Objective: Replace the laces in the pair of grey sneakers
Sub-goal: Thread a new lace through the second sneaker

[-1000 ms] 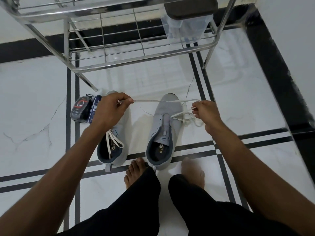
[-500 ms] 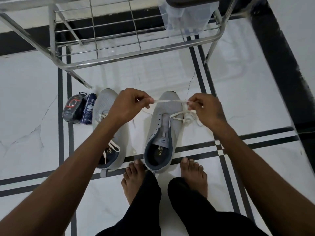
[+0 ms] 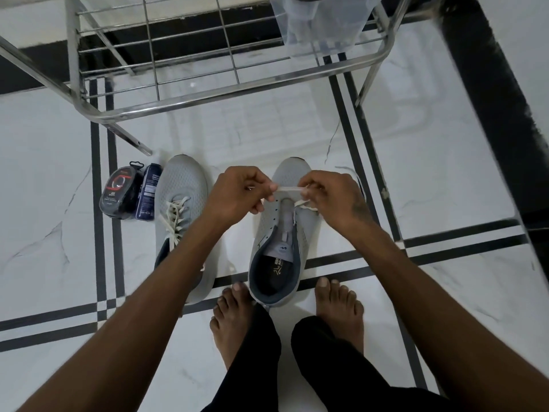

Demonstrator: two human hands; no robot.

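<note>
Both the left hand (image 3: 237,190) and right hand (image 3: 329,193) pinched the white lace (image 3: 289,189) taut between their fingers above the right sneaker (image 3: 285,233), probably to even its 2 ends for threading.

A single head-worn camera looks steeply down, close above both hands, at the floor (image 3: 445,162).

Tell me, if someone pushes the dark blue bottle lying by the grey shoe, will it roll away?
Probably a little: the dark blue bottle looks round and lies on smooth white floor. The black round case beside it would likely block it leftward. It seems small and light.
</note>
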